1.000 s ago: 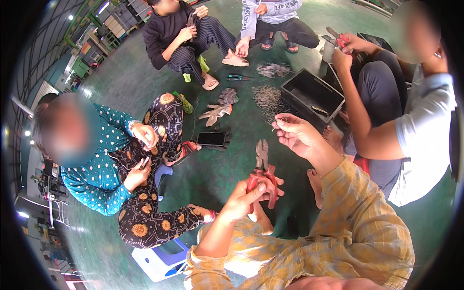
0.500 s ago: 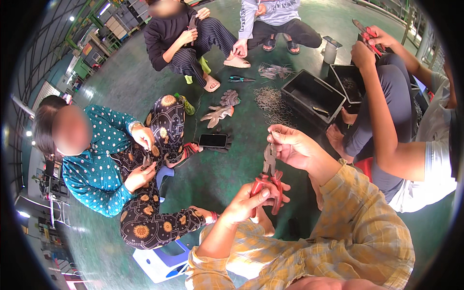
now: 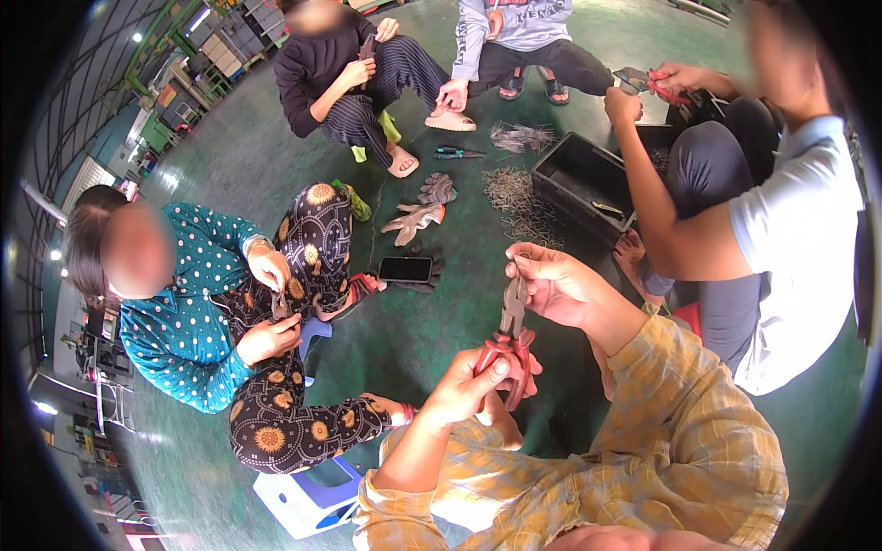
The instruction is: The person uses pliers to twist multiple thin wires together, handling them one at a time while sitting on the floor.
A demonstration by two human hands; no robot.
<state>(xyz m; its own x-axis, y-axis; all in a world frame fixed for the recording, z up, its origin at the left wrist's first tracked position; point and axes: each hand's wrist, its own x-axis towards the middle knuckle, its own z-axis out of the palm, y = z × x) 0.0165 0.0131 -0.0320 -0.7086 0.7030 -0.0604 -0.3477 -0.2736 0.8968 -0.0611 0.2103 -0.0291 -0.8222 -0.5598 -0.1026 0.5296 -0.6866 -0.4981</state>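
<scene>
My left hand (image 3: pixel 467 386) is wrapped round the red handles of a pair of pliers (image 3: pixel 512 321), whose metal jaws point up and away from me. At the tip of the jaws, my right hand (image 3: pixel 562 286) is closed in a pinch, thumb against forefinger. Between those fingers sits a small thin metal piece (image 3: pixel 522 260), too small to make out clearly. Beyond my hands, a pile of small metal pieces (image 3: pixel 519 195) lies on the green floor, with a bundle of longer thin metal rods (image 3: pixel 522 138) farther back.
Black plastic crates (image 3: pixel 582 179) stand right of the pile. Teal-handled pliers (image 3: pixel 457 152), work gloves (image 3: pixel 413 220) and a phone (image 3: pixel 405 268) lie on the floor. Several people sit around; one at right holds red-handled pliers (image 3: pixel 669 87). A blue-and-white stool (image 3: pixel 308 496) is at lower left.
The handles of my pliers have come closer together, and my right hand has shifted slightly left and down. The person at right has leaned into view, pliers moved left.
</scene>
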